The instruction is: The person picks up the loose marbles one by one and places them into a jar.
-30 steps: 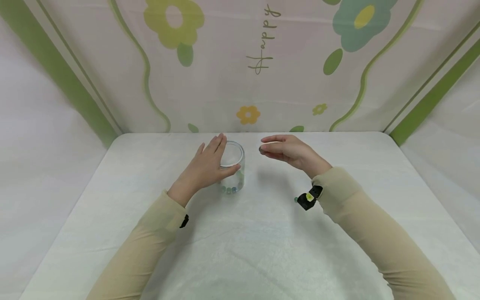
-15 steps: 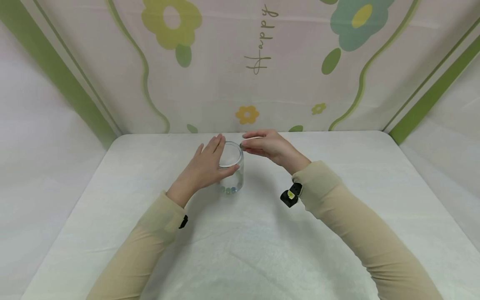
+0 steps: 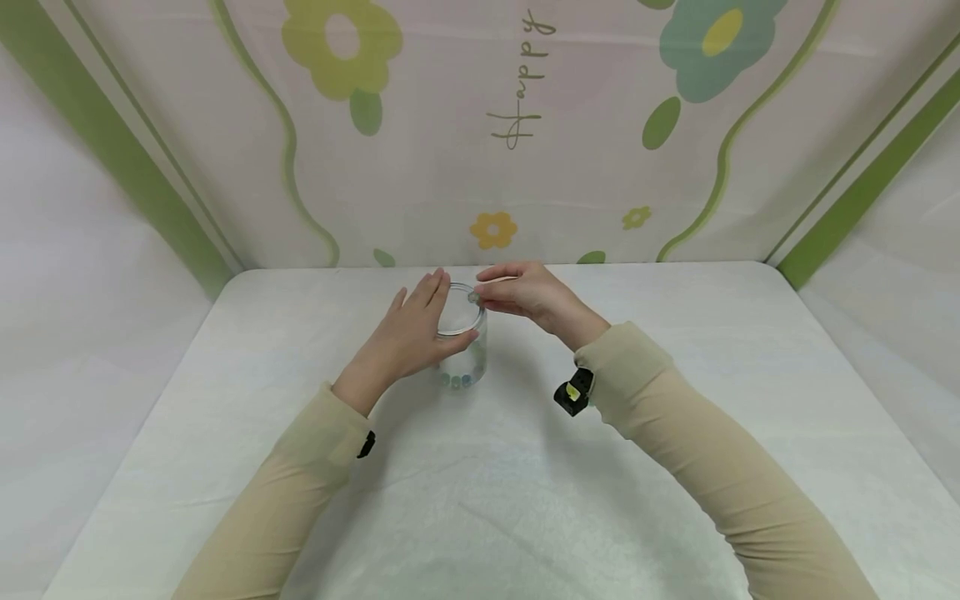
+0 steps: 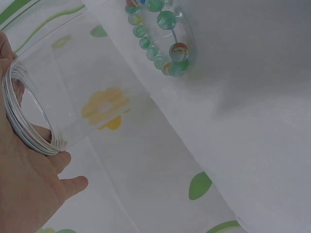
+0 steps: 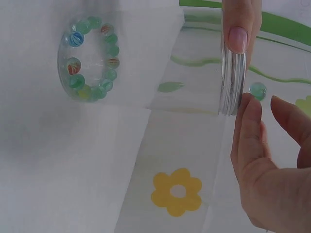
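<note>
In the head view a clear, lidless jar [image 3: 468,360] stands upright on the white-covered table. Green, blue, yellow and red-streaked marbles [image 5: 103,85] form a ring along its bottom. My left hand [image 3: 405,333] grips the jar at the rim, thumb on the near side and fingers on the far side. The rim [image 5: 232,82] shows no lid in the right wrist view. At the jar's mouth, my right hand [image 3: 536,296] has thumb and fingers parted. A pale green marble [image 5: 257,91] sits just beyond these fingertips, with a gap between thumb and fingers.
The white table cover [image 3: 480,500] stretches toward me. A cloth with flowers and green lines [image 3: 450,167] hangs behind the table's back edge, close to the jar. White cloth walls [image 3: 90,250] flank both sides. A black camera [image 3: 573,393] is strapped to my right wrist.
My right hand has moved left to the jar's mouth with the marble, which now shows at the fingertips over the rim. My left hand has stayed on the jar.
</note>
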Demonstrator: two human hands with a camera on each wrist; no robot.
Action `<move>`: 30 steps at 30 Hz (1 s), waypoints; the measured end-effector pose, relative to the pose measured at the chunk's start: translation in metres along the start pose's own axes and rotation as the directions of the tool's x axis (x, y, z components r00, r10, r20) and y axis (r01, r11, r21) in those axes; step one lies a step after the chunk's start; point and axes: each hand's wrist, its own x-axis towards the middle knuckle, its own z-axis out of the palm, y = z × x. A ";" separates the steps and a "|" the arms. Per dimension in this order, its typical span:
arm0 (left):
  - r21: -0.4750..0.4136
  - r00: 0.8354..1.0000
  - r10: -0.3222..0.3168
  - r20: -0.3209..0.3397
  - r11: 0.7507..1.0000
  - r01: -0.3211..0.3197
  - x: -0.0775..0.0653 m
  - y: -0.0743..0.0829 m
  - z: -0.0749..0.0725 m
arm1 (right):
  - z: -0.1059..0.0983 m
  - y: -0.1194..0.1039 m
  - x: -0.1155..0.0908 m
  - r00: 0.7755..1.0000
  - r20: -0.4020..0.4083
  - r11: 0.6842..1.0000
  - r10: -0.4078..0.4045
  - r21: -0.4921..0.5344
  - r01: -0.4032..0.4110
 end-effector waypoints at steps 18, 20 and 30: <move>0.008 1.000 -0.002 -0.012 1.000 0.002 0.000 0.003 -0.001 | -0.042 0.028 -0.001 0.999 -0.025 0.999 0.028 -0.022 -0.028; 0.014 1.000 -0.003 -0.012 1.000 0.003 0.000 0.003 -0.001 | -0.050 0.034 -0.002 0.999 -0.019 0.998 0.045 -0.031 -0.046; 0.017 1.000 0.006 -0.012 1.000 -0.006 -0.001 0.005 -0.001 | -0.081 0.067 -0.009 0.991 -0.012 0.984 0.134 -0.118 -0.135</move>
